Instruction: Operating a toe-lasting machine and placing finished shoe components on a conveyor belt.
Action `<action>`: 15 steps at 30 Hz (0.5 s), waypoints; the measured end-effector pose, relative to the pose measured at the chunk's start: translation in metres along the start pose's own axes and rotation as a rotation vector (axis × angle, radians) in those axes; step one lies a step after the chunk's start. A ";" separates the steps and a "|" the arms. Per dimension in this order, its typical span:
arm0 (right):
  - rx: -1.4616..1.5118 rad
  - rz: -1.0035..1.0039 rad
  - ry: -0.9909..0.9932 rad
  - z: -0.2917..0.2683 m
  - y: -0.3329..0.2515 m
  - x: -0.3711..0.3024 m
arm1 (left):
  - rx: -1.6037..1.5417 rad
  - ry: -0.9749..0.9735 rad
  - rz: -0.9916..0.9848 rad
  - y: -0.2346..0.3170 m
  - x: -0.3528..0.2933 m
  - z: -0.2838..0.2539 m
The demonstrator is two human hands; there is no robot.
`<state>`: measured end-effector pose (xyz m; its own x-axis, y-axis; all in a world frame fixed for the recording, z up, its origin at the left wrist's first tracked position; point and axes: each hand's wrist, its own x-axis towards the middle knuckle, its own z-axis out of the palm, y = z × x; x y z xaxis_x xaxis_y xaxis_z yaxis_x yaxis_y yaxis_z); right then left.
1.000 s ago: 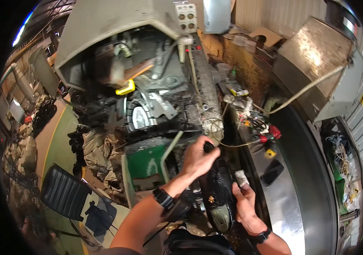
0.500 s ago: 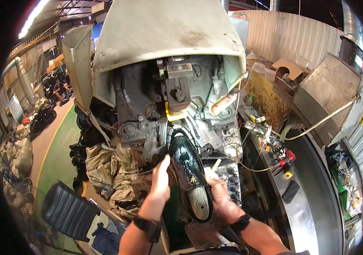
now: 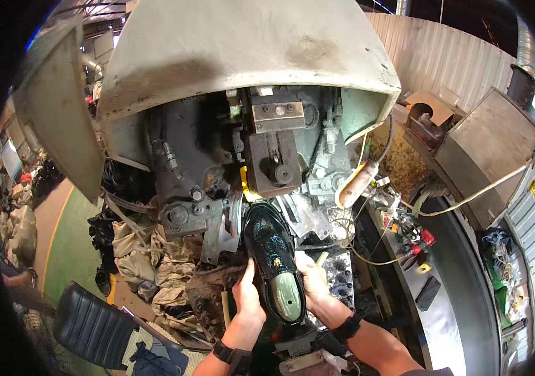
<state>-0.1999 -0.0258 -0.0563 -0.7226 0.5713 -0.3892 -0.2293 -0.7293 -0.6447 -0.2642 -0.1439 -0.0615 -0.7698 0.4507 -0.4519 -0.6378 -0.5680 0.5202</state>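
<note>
A glossy black shoe (image 3: 272, 241) sits on a pale green last (image 3: 285, 294), its toe pointing away from me into the machine (image 3: 205, 156). The toe end lies just under the dark press block (image 3: 274, 160), between the metal side plates. My left hand (image 3: 248, 294) grips the shoe's left side, thumb up and fingers partly hidden beneath. On the other side my right hand (image 3: 314, 282) holds the shoe near the heel. Something white (image 3: 305, 260) shows at the right thumb; I cannot tell whether it is a wrap or a held piece.
A pale hood (image 3: 242, 50) overhangs the machine. A wrapped handle (image 3: 356, 185) sticks out at its right. Farther right, a metal bench (image 3: 434, 313) runs beside a dark belt (image 3: 468, 282). Tan cloth bundles (image 3: 173, 269) and a black chair (image 3: 95, 323) are at the left.
The shoe has gone farther in, its toe now at the press block. My left hand has closed from beside the shoe onto its side. The view has moved nearer the machine.
</note>
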 end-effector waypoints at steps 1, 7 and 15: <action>0.012 0.005 -0.031 -0.003 0.000 0.007 | -0.003 0.002 -0.005 -0.002 0.005 0.000; 0.021 0.084 -0.056 -0.006 -0.002 0.016 | -0.037 0.052 0.028 -0.011 0.019 -0.008; 0.003 0.037 -0.189 -0.037 0.019 0.041 | 0.166 0.233 0.287 -0.031 0.029 -0.013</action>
<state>-0.2097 -0.0024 -0.1089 -0.8403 0.4631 -0.2818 -0.2019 -0.7498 -0.6301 -0.2667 -0.1223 -0.0997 -0.9035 0.1110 -0.4139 -0.4077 -0.5202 0.7504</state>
